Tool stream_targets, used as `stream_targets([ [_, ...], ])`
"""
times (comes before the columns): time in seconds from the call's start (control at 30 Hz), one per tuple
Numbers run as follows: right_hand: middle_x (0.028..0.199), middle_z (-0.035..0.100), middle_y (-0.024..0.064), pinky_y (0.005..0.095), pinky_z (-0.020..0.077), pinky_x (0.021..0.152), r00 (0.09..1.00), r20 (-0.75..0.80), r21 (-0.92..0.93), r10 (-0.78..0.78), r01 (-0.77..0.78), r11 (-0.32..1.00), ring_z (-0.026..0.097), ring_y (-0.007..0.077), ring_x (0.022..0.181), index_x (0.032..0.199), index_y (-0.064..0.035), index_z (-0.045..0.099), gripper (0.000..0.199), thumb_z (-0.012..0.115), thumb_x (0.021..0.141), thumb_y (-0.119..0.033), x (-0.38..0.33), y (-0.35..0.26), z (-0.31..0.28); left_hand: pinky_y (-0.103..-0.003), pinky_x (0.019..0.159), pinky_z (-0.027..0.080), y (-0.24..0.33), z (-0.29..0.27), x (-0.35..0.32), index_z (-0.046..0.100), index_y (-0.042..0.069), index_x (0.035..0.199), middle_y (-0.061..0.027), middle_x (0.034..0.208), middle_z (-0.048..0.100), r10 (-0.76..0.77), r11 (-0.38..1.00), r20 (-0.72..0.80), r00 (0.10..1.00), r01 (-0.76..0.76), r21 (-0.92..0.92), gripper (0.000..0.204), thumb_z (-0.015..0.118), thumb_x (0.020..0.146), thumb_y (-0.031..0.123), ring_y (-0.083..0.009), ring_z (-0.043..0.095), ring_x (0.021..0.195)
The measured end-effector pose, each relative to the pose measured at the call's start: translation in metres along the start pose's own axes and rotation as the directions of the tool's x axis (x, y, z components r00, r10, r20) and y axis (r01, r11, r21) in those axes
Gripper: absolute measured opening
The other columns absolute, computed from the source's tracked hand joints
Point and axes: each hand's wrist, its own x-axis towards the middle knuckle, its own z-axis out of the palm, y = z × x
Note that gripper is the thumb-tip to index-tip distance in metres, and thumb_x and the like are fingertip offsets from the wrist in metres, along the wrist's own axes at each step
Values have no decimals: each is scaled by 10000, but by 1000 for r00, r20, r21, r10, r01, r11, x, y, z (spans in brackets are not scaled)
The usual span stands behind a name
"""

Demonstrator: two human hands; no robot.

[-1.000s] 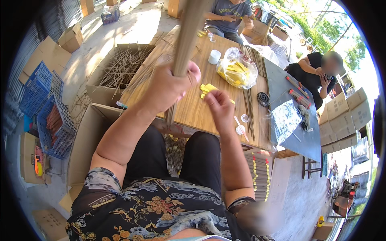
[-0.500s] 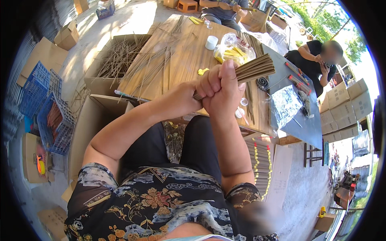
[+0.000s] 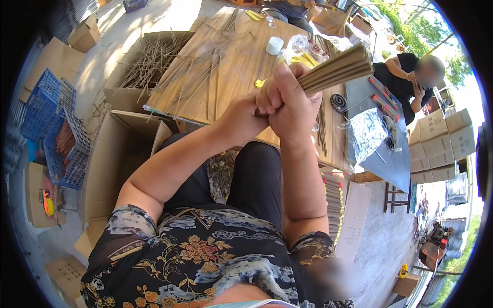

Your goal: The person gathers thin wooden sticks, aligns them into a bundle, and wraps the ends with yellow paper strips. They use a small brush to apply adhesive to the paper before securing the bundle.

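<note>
Both of my hands are closed around one bundle of thin brown sticks (image 3: 341,69), raised over the near edge of the table. It tilts up to the right, its ends fanned slightly toward the far right. My right hand (image 3: 294,105) grips it with the thumb up along the top. Pressed against that, my left hand (image 3: 259,107) wraps the lower end, which is mostly hidden by my fingers. Loose brown sticks (image 3: 205,72) lie on the wooden table beyond, near a small yellow strip (image 3: 260,83).
A cardboard box of sticks (image 3: 149,66) stands left of the table, with an open carton (image 3: 100,169) nearer. Blue crates (image 3: 67,149) are farther left. A white tub (image 3: 275,45) and a plastic bag (image 3: 295,46) sit beyond my hands. Another person (image 3: 403,77) works at right.
My hands and the bundle have shifted right. The bundle's fanned end has moved up and right. My grip remains closed with both hands.
</note>
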Motion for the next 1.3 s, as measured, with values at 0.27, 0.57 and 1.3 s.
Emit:
stream_targets([
  [0.27,471,426,-22,211,313,382,999,-27,-424,-24,10,906,382,52,401,587,-59,468,247,594,798,-80,34,54,-28,-253,728,444,-62,8,23,559,48,860,-13,823,597,-175,975,-78,981,162,-149,124,627,771,100,-81,544,810],
  [0.57,477,418,-10,219,318,368,994,-113,-387,-10,-35,922,396,71,389,619,-60,456,243,581,824,-100,45,64,-36,-272,727,448,-71,7,28,543,74,921,-38,822,603,-241,966,-25,970,237,-103,192,627,752,109,-128,579,821],
  [1.3,448,332,-3,262,308,368,989,-148,-63,22,-32,997,315,109,362,597,-98,377,315,493,876,-186,23,25,-11,-298,661,457,-10,-5,15,574,-2,850,-140,763,615,-252,959,-23,967,253,125,158,611,720,80,-234,615,754],
])
